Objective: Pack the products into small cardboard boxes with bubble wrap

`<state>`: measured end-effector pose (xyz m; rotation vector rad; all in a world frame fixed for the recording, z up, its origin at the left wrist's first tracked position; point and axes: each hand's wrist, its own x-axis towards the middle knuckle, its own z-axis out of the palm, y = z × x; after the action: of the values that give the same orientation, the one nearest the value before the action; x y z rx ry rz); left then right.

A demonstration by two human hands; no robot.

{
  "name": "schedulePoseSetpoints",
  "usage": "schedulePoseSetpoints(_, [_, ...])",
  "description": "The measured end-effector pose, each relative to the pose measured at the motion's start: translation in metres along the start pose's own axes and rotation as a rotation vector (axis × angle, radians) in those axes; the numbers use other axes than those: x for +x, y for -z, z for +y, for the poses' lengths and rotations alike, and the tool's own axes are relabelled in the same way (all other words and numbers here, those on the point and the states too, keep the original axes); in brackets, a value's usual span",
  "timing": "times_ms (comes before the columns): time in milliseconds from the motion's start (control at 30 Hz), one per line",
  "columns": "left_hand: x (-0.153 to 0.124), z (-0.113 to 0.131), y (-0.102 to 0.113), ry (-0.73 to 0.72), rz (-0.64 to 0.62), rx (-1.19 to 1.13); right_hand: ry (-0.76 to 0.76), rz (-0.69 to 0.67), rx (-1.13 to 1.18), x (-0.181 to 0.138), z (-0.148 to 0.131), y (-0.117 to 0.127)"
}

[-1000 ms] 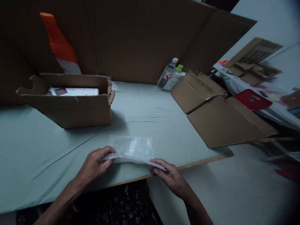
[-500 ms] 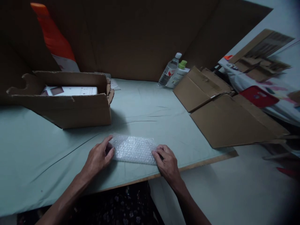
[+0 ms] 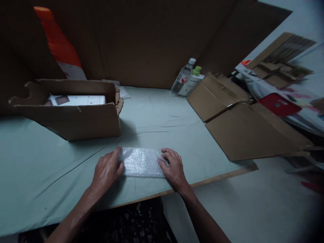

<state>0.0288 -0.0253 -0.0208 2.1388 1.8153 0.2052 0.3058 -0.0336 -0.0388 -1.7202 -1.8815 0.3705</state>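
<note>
A flat piece of bubble wrap (image 3: 141, 162) lies on the pale green cloth near the table's front edge. Whether anything is wrapped inside it, I cannot tell. My left hand (image 3: 107, 167) grips its left end, thumb at the near side and fingers over the far corner. At the opposite end my right hand (image 3: 172, 166) is curled round the wrap with thumb and fingers, covering that corner. Beyond my left hand stands an open cardboard box (image 3: 93, 121) with a white printed box (image 3: 87, 100) inside.
An orange and white bottle-shaped object (image 3: 59, 44) leans against the dark cardboard wall (image 3: 141, 40). A clear water bottle (image 3: 182, 77) and a white bottle with a green cap (image 3: 191, 82) stand at the back. Folded cardboard boxes (image 3: 250, 131) lie on the right, beside a red object (image 3: 279, 104).
My right hand has shifted left and slightly away from me, over the wrap's right end, which now shows shorter. My left hand has turned a little and stays at the left end.
</note>
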Motion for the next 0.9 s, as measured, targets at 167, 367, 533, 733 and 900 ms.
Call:
schedulePoseSetpoints(167, [0.026, 0.003, 0.015, -0.102, 0.06, 0.005, -0.156, -0.025, 0.326, -0.023, -0.015, 0.019])
schedulePoseSetpoints(367, [0.083, 0.041, 0.021, -0.305, 0.031, 0.101, -0.033, -0.189, 0.411, -0.08, -0.045, 0.004])
schedulePoseSetpoints(533, [0.06, 0.031, 0.002, -0.35, 0.13, 0.061, -0.137, -0.224, 0.495, -0.095, -0.054, -0.006])
schedulePoseSetpoints(733, [-0.051, -0.003, -0.011, -0.645, 0.164, -0.112, -0.293, -0.423, 0.683, -0.08, -0.052, 0.007])
schedulePoseSetpoints(900, [-0.075, 0.017, -0.029, -0.711, 0.185, -0.195, -0.458, -0.531, 0.899, -0.07, -0.047, -0.004])
